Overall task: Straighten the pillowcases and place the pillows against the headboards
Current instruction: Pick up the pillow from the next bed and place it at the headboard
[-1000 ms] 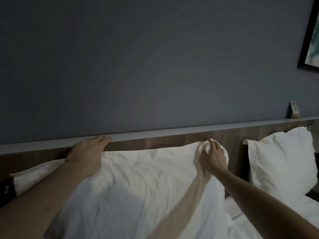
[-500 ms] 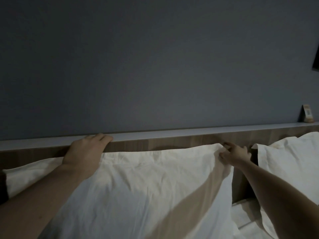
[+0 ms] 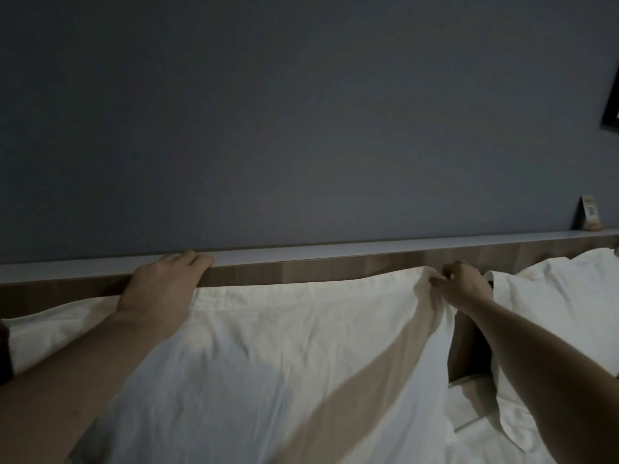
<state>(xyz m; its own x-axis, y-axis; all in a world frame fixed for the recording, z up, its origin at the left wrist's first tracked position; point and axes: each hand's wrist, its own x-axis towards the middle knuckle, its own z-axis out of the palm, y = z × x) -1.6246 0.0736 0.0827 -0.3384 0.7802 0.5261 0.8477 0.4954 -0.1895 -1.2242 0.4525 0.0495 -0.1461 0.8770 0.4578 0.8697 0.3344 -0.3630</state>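
Right hand curled at the top right corner of the near pillow, fingers and thumb pinching a bunched fold of the white pillowcase there. Left hand laid over the pillow's upper edge, fingers stretched flat and resting on the pale ledge of the wooden headboard, gripping nothing. Near pillow propped upright against that headboard, wrinkled, crossed by arm shadows. Second pillow just beside to the right, also against the headboard, a dark gap between. Small card standing on the ledge at far right; picture frame corner on the grey wall above
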